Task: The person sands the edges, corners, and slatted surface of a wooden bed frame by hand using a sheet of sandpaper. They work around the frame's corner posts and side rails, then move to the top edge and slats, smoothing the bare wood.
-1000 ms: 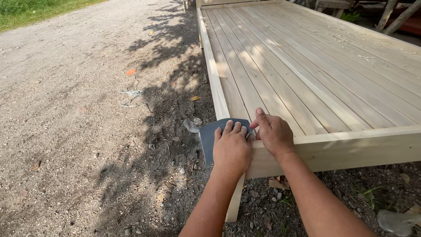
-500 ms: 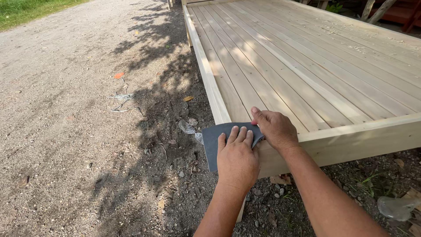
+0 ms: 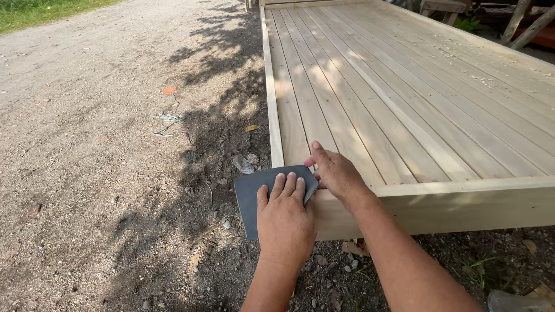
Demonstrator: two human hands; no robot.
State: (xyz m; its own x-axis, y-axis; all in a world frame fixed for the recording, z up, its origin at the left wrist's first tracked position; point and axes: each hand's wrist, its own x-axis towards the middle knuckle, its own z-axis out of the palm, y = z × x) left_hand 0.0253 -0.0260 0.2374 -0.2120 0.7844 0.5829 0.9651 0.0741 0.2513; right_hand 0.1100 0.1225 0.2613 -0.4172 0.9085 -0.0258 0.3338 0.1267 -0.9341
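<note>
Big pale wooden platform (image 3: pixel 416 104) fills the right of the view, long planks running away from the camera, framed by a raised edge rail, sawdust scattered over the far boards. Left of the platform lies a wide gravel path (image 3: pixel 87 144), half in tree shadow, and beyond that, at the far left corner, a strip of grass (image 3: pixel 40 11). Now the near left corner of the platform: a dark grey sheet of sandpaper (image 3: pixel 254 196) is wrapped over that corner, its lower part hanging down against the outer face. The left hand (image 3: pixel 286 222) lies flat on the sheet, fingers spread and pressing it against the corner, not curled round it. The right hand (image 3: pixel 335 173) sits just beside, on top of the platform's end rail, fingers bent, thumb and fingertips pinching the sheet's upper right edge. On the gravel just left of the platform corner, a crumpled bit of clear plastic (image 3: pixel 244 164); farther out, a tangle of thin wire (image 3: pixel 167 124), then a small orange scrap (image 3: pixel 169 90), and close to the platform's side a yellow leaf (image 3: pixel 252 127).
</note>
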